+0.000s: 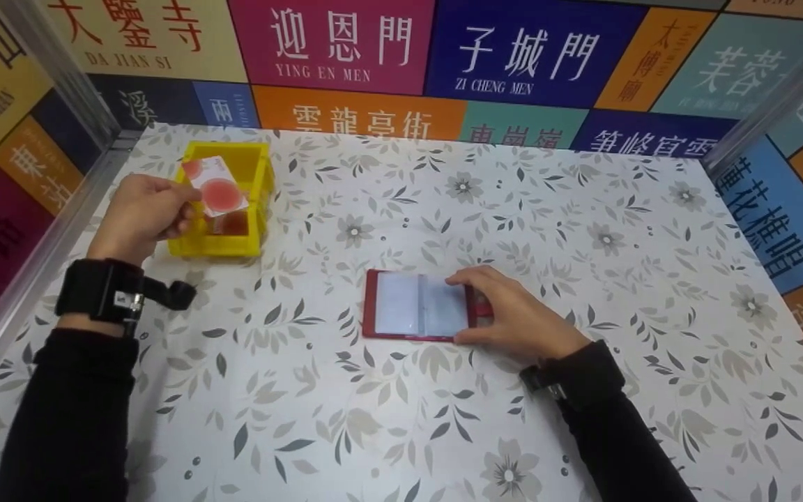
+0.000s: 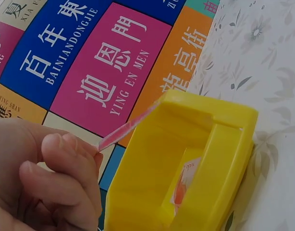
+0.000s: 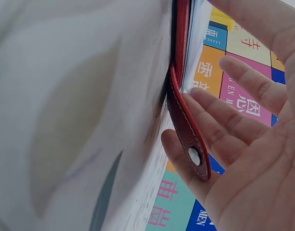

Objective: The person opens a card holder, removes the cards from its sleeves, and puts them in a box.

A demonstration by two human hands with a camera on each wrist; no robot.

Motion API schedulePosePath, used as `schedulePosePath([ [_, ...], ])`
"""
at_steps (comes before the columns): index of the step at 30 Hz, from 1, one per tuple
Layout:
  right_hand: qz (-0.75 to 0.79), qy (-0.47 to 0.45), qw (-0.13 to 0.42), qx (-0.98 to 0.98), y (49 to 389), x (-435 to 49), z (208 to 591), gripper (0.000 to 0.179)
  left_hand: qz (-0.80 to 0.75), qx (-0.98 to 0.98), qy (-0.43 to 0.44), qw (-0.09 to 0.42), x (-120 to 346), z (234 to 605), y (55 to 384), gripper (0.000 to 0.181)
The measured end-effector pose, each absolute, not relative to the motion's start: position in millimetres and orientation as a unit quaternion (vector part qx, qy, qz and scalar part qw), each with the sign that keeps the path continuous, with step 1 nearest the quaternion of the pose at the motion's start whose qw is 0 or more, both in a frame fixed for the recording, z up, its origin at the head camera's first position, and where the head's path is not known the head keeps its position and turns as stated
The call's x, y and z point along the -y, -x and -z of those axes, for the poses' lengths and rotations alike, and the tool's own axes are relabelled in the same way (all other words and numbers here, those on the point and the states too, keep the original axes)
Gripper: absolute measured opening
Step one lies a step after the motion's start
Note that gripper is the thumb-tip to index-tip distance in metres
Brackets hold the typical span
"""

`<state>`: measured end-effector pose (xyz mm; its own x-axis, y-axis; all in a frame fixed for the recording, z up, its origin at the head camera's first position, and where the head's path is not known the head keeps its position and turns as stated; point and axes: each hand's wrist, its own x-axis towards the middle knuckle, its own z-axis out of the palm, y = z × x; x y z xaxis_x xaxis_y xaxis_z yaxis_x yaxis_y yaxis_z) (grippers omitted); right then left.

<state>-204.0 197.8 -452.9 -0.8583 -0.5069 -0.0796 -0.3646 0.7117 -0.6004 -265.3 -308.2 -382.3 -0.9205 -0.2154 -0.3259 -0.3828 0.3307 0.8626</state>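
Observation:
Between thumb and fingers, my left hand (image 1: 147, 209) pinches a pink-and-white card (image 1: 217, 187) by its edge. The card is tilted over the yellow bin (image 1: 258, 167), and the left wrist view shows it nearly edge-on. Another card (image 2: 182, 185) with a reddish print lies inside the bin. An open red card holder (image 1: 369, 307) with clear sleeves lies flat on the table. My right hand (image 1: 513, 314) holds its right end, thumb at the near edge and fingers toward the far edge. The holder's strap with a metal snap (image 3: 194, 156) runs beside the palm.
The table (image 1: 346, 418) has a leaf-and-flower cover. Colourful panels with large characters (image 1: 332, 45) rise along its back and sides. A clear panel edge (image 1: 18, 300) borders the left side, near my left forearm.

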Motion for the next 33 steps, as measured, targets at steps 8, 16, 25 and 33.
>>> schedulePosePath([
  [8, 0.300, 0.245, 0.117, -0.914, 205, -197, 454, 0.081, -0.529, -0.823, 0.195, 0.074, 313, 387, 272, 0.026],
  [16, 0.305, 0.247, 0.112, -0.913, 204, -197, 454, 0.081, -0.506, -0.837, 0.188, 0.088, 309, 395, 279, 0.023],
  [25, 0.301, 0.245, 0.115, -0.914, 204, -197, 454, 0.080, -0.376, -0.905, 0.192, 0.052, 302, 412, 291, 0.031],
  [33, 0.307, 0.246, 0.117, -0.912, 204, -197, 453, 0.080, -0.366, -0.909, 0.197, 0.035, 289, 405, 285, 0.028],
])
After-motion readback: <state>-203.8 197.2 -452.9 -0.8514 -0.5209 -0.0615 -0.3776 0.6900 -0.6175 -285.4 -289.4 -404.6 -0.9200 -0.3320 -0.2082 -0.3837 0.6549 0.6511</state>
